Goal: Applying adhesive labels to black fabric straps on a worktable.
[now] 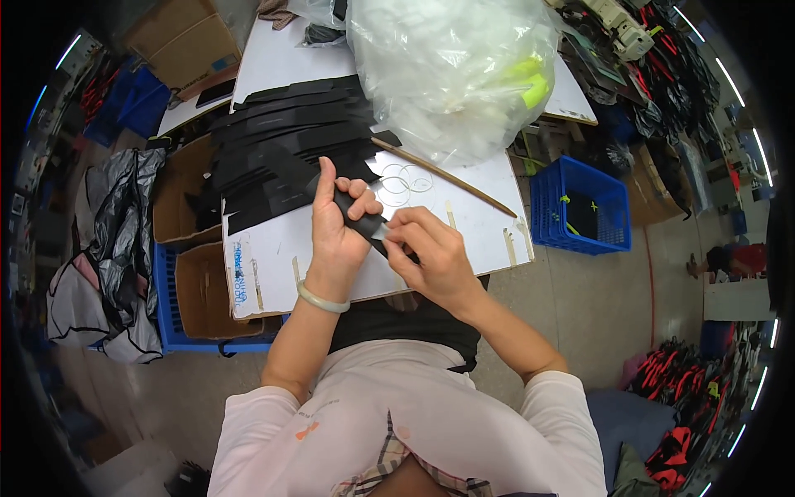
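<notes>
Plainly, we found the narrow black strip of flat material [366, 222] held above the near part of the table, between the two hands. Its long axis ran slantwise, from far left at the left palm to near right at the right fingertips. The left hand [339, 228] had its fingers curled over the strip and its thumb raised clear. The right hand [432, 255] met the near right end, its fingers drawn together on a small pale translucent piece [382, 232]. We judged the right hand the nearer to that piece, which lay just left of its thumb; how firmly it was pinched we could not tell.

Beneath, we noted a white flat-topped table [484, 244] with thin pencil-like circles [403, 186] drawn beyond the hands. Overlapping black flat pieces [281, 137] covered its left side. A slim brown wooden stick [447, 178] lay slanting on the right, near a bulky clear plastic bag [447, 66] at the far side. On the grey floor [538, 298] we recorded a blue plastic crate [580, 203] right of the table and an open brown cardboard box [205, 290] to its left, inside a blue container [170, 311].
</notes>
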Demonstrator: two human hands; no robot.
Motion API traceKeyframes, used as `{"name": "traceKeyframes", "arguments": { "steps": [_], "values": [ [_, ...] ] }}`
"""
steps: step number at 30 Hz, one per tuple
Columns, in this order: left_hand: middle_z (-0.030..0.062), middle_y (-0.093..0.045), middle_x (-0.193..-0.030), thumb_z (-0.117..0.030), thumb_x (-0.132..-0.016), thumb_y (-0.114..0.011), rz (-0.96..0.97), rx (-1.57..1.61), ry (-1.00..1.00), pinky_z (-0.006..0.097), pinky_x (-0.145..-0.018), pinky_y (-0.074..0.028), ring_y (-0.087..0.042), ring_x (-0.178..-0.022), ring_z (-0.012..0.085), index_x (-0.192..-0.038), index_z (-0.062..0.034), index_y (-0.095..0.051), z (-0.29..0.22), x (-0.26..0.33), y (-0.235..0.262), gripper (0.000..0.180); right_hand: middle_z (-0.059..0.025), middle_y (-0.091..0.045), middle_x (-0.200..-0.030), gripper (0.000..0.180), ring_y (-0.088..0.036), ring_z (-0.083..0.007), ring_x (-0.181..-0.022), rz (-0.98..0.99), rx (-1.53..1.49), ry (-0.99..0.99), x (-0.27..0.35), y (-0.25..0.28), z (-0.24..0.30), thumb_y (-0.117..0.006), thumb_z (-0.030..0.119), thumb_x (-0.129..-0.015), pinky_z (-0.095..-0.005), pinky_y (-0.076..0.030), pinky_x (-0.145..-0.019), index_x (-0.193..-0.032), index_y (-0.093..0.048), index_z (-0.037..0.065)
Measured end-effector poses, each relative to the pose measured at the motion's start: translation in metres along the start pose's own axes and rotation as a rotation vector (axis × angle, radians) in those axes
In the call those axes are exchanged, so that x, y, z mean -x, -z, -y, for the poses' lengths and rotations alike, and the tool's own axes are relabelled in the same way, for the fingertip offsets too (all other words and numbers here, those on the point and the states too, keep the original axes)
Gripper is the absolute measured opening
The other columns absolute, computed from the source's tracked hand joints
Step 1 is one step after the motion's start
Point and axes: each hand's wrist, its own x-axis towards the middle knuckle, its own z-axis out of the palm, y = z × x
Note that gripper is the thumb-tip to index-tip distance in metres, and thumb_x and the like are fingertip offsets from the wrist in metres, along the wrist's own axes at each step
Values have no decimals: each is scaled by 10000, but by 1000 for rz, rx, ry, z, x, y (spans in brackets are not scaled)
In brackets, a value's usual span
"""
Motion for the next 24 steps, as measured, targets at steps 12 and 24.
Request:
{"name": "traceKeyframes", "arguments": {
  "steps": [12, 24],
  "values": [
    [-2, -420, -632, -439, -874, -666, -43, -26, -10, 243, -486, -354, -343, -453, 99, -704, -141, -437, -4, 9, -2, 413, -111, -613, -900, 178, -635, -201, -741, -150, -69, 52, 0, -20, -2, -733, -67, -718, -287, -524, -598, -878, -671, -23],
    [-18, -405, -620, -458, -882, -650, -20, -36, -37, 253, -471, -362, -332, -445, 93, -712, -141, -442, -15, 9, -8, 415, -89, -564, -961, 307, -541, -242, -829, 63, 178, 25, -2, -12, -3, -779, 224, -716, -355, -467, -661, -1008, -724, 144]
  ]
}}
